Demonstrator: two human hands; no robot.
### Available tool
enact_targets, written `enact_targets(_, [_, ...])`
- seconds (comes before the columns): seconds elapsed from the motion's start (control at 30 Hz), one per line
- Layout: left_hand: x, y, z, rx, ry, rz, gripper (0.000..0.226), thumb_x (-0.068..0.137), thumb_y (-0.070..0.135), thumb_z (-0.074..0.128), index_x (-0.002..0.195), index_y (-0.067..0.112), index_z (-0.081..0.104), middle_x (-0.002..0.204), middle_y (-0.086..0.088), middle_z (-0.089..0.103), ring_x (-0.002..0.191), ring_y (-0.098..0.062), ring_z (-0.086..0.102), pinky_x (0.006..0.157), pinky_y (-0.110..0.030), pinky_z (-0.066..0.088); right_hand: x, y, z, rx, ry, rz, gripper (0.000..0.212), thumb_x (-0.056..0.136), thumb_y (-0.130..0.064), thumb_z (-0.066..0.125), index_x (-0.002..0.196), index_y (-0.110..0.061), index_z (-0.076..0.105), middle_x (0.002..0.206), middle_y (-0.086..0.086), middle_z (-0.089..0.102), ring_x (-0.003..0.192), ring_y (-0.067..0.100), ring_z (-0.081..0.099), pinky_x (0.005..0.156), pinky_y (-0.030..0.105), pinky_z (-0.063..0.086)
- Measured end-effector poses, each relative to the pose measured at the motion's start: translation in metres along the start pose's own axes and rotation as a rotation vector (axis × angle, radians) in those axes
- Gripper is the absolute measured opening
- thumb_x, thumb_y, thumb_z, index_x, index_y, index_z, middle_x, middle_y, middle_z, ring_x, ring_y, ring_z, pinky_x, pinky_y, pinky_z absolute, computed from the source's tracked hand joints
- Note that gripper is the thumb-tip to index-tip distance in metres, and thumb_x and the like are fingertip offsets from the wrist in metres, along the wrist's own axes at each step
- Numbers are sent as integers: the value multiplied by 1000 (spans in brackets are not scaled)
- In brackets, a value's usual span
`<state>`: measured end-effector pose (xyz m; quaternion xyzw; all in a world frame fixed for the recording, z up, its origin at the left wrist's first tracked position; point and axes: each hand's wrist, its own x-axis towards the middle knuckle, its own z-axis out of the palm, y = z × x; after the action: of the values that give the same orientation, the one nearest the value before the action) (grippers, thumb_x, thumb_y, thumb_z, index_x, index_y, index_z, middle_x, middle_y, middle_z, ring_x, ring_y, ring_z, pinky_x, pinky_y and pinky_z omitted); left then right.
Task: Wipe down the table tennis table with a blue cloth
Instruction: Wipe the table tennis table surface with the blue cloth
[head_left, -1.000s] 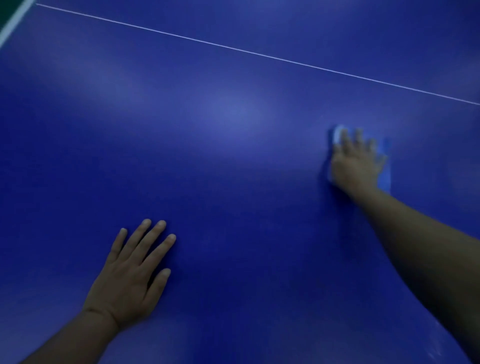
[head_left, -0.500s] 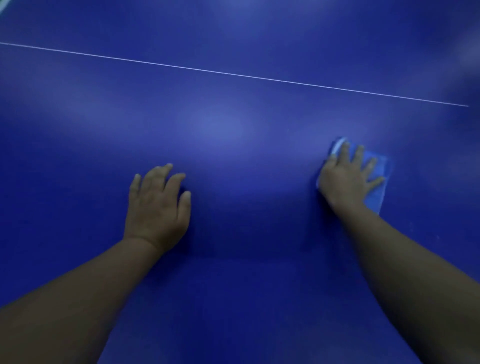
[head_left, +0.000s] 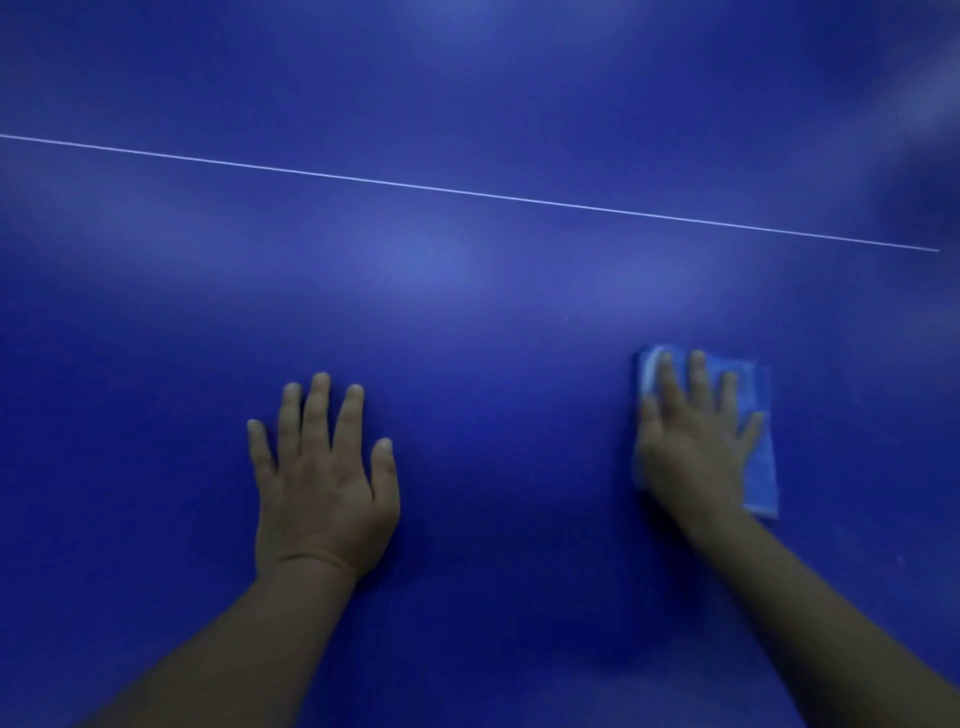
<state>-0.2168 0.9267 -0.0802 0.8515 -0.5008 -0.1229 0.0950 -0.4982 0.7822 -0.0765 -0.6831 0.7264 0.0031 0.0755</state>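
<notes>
The dark blue table tennis table (head_left: 467, 322) fills the whole view. My right hand (head_left: 693, 441) lies flat, fingers spread, pressing a folded light blue cloth (head_left: 759, 467) onto the surface at the right. The cloth shows beyond the fingertips and along the hand's right side. My left hand (head_left: 324, 483) rests palm down on the bare table at centre left, fingers apart, holding nothing.
A thin white line (head_left: 467, 192) crosses the table from upper left to right, beyond both hands. Soft light reflections sit on the surface between the line and the hands.
The right hand has drawn the cloth nearer to me across the table. The left hand has shifted forward and rightward and now lies flat with fingers spread.
</notes>
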Motion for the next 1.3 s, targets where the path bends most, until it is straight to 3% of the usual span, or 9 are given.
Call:
enact_targets(0.13, [1,2,-2,-9,-1,-5,71,93,52,15,154,20,30,165,-5,16,153,-21,0,122,-51,-6,-42,-103,24,-15,42,-511,58,97,-50,29,151,-33,39,163,-1,29,151,35,19,117,65,8])
enact_targets(0.27, [2,3,-1,11,15,-3,71,92,51,18,153,18,35,164,-7,21,153,-24,5,122,-52,-3,-11,-164,29,-4,-5,-764,58,99,-49,19,154,-36,29,165,-3,22,152,34,12,118,64,0])
enact_targets(0.37, [2,2,0,10,15,-2,71,93,51,18,153,18,34,164,-7,20,153,-23,2,122,-50,-6,57,-109,16,-182,-12,-574,59,99,-42,19,158,-34,18,167,2,12,152,39,10,113,72,10])
enact_targets(0.53, [1,3,-1,10,7,-3,70,93,49,20,152,16,35,163,-9,21,152,-25,4,122,-52,-5,126,9,-28,154,17,307,54,105,-45,20,158,-37,15,168,-4,6,153,32,2,117,68,3])
enact_targets(0.6, [1,4,-2,11,3,-4,70,92,49,20,152,15,36,163,-10,21,152,-26,4,122,-53,-4,109,-14,-17,34,21,178,54,105,-44,22,158,-36,15,168,-3,7,153,33,4,117,68,3])
enact_targets(0.77, [1,5,-2,15,4,-4,70,92,48,21,152,15,36,163,-10,21,152,-26,4,121,-54,-3,59,-60,4,-117,-96,-696,58,100,-50,21,156,-36,25,166,-3,19,152,33,14,117,64,8])
enact_targets(0.83, [0,5,-2,10,10,-4,70,92,48,22,151,14,37,163,-11,22,152,-27,5,121,-55,-2,91,-33,-3,-190,-20,-550,56,102,-42,24,157,-33,23,167,1,15,152,37,13,115,68,11])
enact_targets(0.97, [0,4,0,17,12,-2,69,93,47,22,151,13,38,162,-11,23,152,-28,7,121,-57,0,129,11,-21,89,4,168,55,104,-47,23,158,-38,17,168,-6,7,154,30,2,118,65,0])
enact_targets(1.3, [2,4,2,41,56,17,67,91,44,30,146,9,45,158,-16,32,149,-34,19,119,-60,6,44,-185,28,9,12,-502,55,102,-47,26,156,-38,20,167,-4,13,154,32,1,117,64,-6])
